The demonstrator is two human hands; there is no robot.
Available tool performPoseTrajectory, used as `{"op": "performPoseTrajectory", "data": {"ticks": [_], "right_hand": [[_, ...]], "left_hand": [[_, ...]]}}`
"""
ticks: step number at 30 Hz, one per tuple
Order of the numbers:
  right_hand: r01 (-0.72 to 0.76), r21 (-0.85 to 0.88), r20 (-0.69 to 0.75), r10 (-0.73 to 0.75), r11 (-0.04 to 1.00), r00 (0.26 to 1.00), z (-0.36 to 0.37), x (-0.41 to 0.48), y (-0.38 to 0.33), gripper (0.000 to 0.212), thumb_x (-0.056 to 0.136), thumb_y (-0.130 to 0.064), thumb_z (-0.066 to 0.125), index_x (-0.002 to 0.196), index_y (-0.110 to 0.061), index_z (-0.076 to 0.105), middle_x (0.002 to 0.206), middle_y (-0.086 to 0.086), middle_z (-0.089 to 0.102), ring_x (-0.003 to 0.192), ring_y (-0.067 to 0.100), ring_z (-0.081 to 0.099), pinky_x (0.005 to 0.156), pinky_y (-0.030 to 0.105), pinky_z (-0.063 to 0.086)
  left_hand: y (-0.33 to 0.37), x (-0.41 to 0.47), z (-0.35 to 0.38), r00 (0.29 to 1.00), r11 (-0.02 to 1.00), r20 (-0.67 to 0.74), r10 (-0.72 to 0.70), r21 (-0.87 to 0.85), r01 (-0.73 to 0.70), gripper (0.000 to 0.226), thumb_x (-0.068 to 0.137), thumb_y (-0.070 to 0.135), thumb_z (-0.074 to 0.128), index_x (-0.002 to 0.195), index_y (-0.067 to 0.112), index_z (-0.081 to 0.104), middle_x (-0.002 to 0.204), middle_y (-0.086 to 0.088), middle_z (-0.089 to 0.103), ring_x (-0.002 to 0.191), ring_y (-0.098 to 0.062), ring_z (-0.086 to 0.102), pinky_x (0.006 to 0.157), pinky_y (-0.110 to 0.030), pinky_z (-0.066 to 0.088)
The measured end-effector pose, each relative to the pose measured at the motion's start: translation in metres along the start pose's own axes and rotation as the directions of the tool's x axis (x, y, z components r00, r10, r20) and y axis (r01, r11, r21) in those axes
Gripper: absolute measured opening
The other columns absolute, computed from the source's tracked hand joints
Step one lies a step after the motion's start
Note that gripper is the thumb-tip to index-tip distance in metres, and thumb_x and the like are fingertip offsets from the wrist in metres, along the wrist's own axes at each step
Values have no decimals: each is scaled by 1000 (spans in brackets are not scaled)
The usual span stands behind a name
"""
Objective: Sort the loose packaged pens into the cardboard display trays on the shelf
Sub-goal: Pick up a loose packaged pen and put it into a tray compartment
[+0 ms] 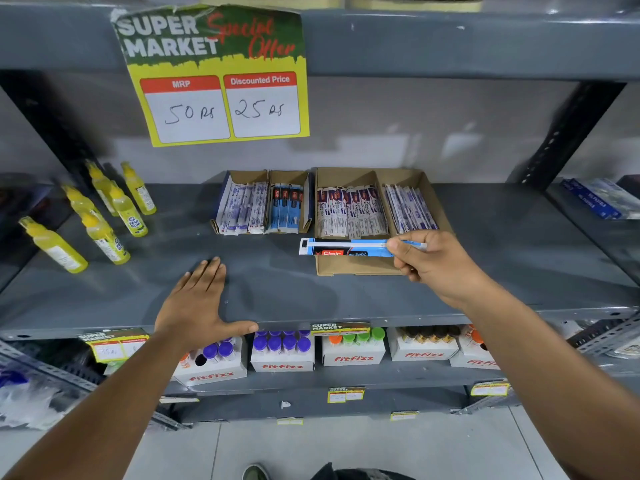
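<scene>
The right hand [433, 261] pinches a blue Flair pen pack [346, 247] by one end, held crosswise above the front of the right cardboard tray [356, 268] — the left hand [197, 306] rests flat, fingers spread, on the grey shelf [277, 289].

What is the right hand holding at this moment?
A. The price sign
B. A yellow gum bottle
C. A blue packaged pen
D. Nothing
C: the right hand pinches one end of a blue packaged pen, held level over the front of the right cardboard tray.

blue pen pack [346, 247], yellow bottles [104, 216], grey shelf [277, 292]
</scene>
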State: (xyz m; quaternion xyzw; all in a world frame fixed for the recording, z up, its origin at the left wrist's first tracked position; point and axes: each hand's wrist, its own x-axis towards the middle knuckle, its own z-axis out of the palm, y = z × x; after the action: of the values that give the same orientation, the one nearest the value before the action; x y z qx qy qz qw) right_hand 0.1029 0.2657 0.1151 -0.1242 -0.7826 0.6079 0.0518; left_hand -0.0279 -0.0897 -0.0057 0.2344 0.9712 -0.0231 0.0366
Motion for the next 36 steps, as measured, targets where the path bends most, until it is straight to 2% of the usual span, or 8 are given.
{"op": "performPoseTrajectory", "data": {"ticks": [17, 23, 27, 29, 30, 33, 35, 36], "right_hand": [[-115, 119, -7, 117, 986, 993, 0, 4, 1, 19, 89, -27, 65, 101, -13, 70, 58, -4, 60, 56, 9, 49, 52, 21, 43], [-76, 99, -31, 80, 992, 996, 16, 18, -10, 11, 95, -19, 58, 101, -18, 67, 63, -5, 66, 53, 5, 50, 48, 19, 39], [15, -44, -95, -19, 999, 995, 40, 41, -23, 14, 97, -17, 53, 100, -22, 65, 73, -3, 68, 50, 0, 52, 46, 12, 40], [34, -116, -115, -47, 993, 992, 54, 59, -26, 12, 97, -18, 51, 100, -24, 62, 75, -3, 69, 57, 9, 55, 57, 18, 47], [35, -133, -121, -51, 990, 991, 62, 68, -26, 13, 97, -19, 51, 97, -24, 62, 75, -4, 69, 61, 15, 55, 65, 28, 49], [33, -260, -138, -71, 965, 988, 80, 94, -28, 23, 97, -22, 47, 105, -17, 68, 76, -2, 69, 65, 21, 58, 67, 34, 49], [65, -477, -116, -136, 876, 984, 91, 108, -29, 28, 97, -22, 43, 108, -14, 68, 81, 6, 68, 71, 28, 62, 62, 33, 48], [96, -619, -75, -180, 779, 981, 97, 114, -30, 27, 97, -21, 42, 106, -14, 67, 83, 8, 66, 76, 32, 62, 62, 32, 44]], "left_hand": [[3, -1, -4, 1000, 1000, 22, -2, 21, 1, 144, 47, 106, 6, 154, 11, -7, 164, -5, -11, 150, -20, -10, 123, -40, 1], [3, -2, -5, 1000, 1000, 16, -7, 7, 6, 145, 46, 107, 4, 154, 11, -7, 164, -5, -9, 150, -20, -9, 123, -40, 2], [5, -3, -7, 1000, 1000, 10, 0, -7, 0, 145, 45, 106, 5, 154, 11, -5, 164, -5, -7, 150, -19, -8, 123, -40, 1], [6, -3, -8, 1000, 1000, -2, 3, -20, -3, 145, 45, 106, 7, 154, 11, -4, 164, -5, -5, 150, -20, -6, 123, -40, 1], [5, -4, -7, 1000, 1000, -9, 2, -31, -2, 146, 45, 106, 9, 154, 11, -3, 165, -5, -4, 151, -20, -6, 123, -40, 2], [5, -3, -7, 1000, 999, -16, 7, -49, -7, 146, 46, 107, 14, 154, 11, -4, 165, -5, -4, 151, -20, -6, 123, -41, 2], [4, -3, -7, 1000, 998, -20, 13, -53, -14, 145, 48, 107, 16, 154, 11, -5, 165, -5, -5, 150, -20, -7, 123, -42, 2], [3, -3, -7, 1000, 998, -25, 13, -56, -15, 145, 48, 107, 17, 154, 11, -4, 165, -5, -4, 151, -20, -6, 123, -42, 2]]}}
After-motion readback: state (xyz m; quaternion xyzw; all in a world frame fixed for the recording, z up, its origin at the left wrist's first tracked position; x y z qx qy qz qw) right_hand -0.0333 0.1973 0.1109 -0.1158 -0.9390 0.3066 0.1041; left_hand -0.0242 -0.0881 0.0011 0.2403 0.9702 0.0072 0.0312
